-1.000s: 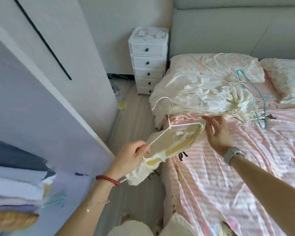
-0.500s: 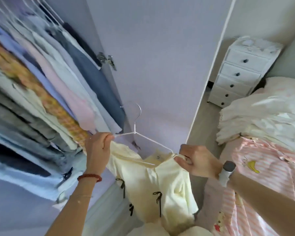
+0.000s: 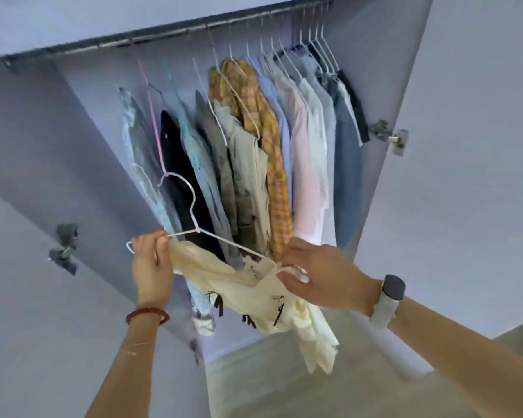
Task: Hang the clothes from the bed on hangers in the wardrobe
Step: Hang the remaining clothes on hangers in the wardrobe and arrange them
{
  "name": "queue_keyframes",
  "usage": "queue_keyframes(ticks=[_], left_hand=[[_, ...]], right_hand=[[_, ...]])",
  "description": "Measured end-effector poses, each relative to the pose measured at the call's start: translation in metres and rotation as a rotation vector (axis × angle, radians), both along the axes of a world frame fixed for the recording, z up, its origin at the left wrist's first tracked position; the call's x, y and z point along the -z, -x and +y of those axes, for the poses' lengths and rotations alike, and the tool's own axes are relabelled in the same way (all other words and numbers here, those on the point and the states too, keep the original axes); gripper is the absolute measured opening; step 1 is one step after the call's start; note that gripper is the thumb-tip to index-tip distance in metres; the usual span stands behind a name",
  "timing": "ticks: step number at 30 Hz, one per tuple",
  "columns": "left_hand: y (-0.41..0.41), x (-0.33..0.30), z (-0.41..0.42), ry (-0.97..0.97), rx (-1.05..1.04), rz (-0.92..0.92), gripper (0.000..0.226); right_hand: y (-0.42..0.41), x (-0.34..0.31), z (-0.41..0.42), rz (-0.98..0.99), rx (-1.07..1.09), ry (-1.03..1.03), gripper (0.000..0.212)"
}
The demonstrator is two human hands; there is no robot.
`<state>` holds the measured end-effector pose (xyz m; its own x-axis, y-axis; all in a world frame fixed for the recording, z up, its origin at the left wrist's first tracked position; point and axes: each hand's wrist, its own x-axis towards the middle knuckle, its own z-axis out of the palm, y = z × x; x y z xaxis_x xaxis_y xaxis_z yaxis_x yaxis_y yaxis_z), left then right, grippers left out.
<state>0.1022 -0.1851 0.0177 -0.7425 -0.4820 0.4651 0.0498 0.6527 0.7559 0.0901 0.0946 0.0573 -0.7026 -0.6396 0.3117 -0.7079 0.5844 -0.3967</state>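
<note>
A pale yellow fabric garment with small black bows (image 3: 254, 292) hangs on a thin white wire hanger (image 3: 194, 218), held up in front of the open lilac wardrobe (image 3: 73, 146) and below its metal rail (image 3: 169, 33). The left hand (image 3: 151, 267) pinches the hanger's left end together with the garment's shoulder, fingers curled round the wire. The right hand (image 3: 317, 273) grips the hanger's right end, which is hidden under the cloth and the fingers. The hanger's hook stands free, well below the rail and touching nothing that can be made out.

On the rail hang many clothes: a dark navy garment (image 3: 184, 182) at the left part, a yellow and orange checked shirt (image 3: 266, 140) in the middle, a pale pink shirt (image 3: 302, 164) and a grey-blue garment (image 3: 344, 164) toward the right end. Their lower hems are covered by the held garment and the hands. A red bead bracelet (image 3: 147, 315) circles the left wrist, a grey-strapped watch (image 3: 388, 297) the right. Metal hinges (image 3: 390, 137) on the wardrobe's side edges are blurred.
</note>
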Motion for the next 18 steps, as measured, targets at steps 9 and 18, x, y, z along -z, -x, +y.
queue_keyframes(ticks=[9,18], left_hand=[[0.008,-0.031,-0.094,-0.234,-0.188,0.06,0.04],[0.021,-0.121,-0.137,-0.011,-0.271,0.28,0.038]], right_hand=[[0.017,-0.025,-0.145,-0.347,0.0,0.106,0.034],[0.055,-0.045,-0.277,-0.405,0.169,0.348,0.037]])
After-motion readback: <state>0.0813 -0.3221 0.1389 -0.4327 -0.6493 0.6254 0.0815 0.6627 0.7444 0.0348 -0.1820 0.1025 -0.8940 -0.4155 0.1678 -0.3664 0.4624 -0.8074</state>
